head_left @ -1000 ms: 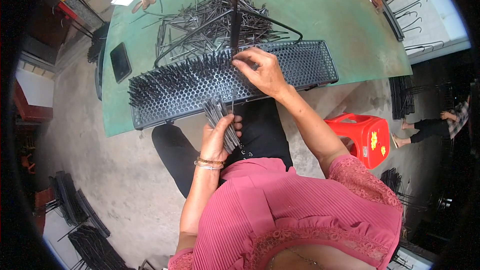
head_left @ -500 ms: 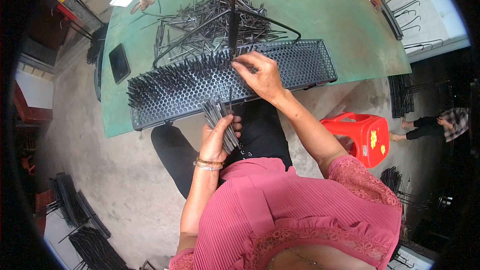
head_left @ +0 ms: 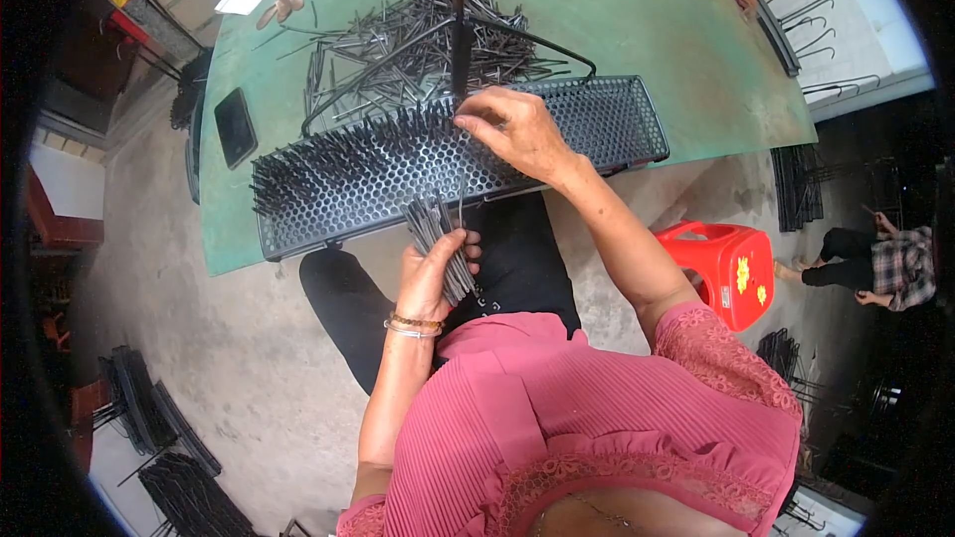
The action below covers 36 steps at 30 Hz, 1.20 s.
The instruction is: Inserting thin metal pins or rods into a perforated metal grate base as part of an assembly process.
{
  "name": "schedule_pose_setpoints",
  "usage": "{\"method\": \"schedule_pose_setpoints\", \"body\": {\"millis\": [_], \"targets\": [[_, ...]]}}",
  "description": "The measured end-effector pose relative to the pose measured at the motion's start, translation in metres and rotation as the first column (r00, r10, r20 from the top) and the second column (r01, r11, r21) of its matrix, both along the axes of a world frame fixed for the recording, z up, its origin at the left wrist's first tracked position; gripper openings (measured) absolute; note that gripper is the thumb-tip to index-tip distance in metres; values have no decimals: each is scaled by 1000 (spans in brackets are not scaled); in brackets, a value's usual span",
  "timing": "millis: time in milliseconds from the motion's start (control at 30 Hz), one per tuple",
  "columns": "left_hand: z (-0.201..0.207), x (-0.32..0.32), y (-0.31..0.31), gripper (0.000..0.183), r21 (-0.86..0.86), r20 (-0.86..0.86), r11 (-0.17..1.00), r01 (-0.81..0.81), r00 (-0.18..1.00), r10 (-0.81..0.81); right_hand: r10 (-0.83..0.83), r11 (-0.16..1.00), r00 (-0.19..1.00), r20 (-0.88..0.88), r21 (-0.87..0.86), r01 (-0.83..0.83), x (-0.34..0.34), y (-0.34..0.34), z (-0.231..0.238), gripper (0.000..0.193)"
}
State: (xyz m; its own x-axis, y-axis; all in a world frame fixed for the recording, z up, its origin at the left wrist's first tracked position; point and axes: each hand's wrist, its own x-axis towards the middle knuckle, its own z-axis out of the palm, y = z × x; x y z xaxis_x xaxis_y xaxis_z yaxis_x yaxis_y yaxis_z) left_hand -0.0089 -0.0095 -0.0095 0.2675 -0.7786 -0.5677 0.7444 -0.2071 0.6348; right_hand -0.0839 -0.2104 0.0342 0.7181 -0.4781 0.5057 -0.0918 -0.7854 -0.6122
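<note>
My left hand (head_left: 430,273) is wrapped round a bundle of thin dark rods (head_left: 430,223), held just in front of a perforated metal rack (head_left: 373,197). One rod leans away from the bundle on its right side. The rack is long and dark, with a grid of round holes. Rods standing in it (head_left: 333,159) fill its left and back part in dense rows. Over the rack's middle, at the end of these rows, is my right hand (head_left: 519,134), fingers curled and thumb close to the index finger. Whatever lies between those fingertips is too small to make out.
Behind the rack, a heap of loose rods (head_left: 428,35) lies on the green table (head_left: 676,60). A dark upright bar (head_left: 462,50) with slanting legs rises over the rack. A phone (head_left: 237,127) lies left; a red stool (head_left: 731,278) stands right. Farther right is another person (head_left: 885,264).
My right hand has shifted slightly left and up over the rack, its fingers more curled. My left hand keeps the bundle nearly still. The other person at right has changed posture.
</note>
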Motion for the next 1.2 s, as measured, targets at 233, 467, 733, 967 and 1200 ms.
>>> {"method": "schedule_pose_setpoints", "body": {"millis": [233,467,733,967,1200], "targets": [[3,0,-4,25,-42,-58,999,-9,998,7,-47,945,997,-64,322,65,6,-5,0,23],[8,0,-5,26,-54,-102,998,-43,994,37,-37,974,996,-86,222,55,11,-3,2,21],[7,2,-3,23,-57,-65,998,-19,998,15,-36,996,998,-47,85,40,11,-1,1,18],[3,3,-1,20,-24,-74,999,-39,997,37,-113,985,991,67,135,103,6,7,-9,20],[5,3,-2,20,-43,-89,998,-37,995,33,-138,988,988,64,-59,142,7,10,-17,24]]}}
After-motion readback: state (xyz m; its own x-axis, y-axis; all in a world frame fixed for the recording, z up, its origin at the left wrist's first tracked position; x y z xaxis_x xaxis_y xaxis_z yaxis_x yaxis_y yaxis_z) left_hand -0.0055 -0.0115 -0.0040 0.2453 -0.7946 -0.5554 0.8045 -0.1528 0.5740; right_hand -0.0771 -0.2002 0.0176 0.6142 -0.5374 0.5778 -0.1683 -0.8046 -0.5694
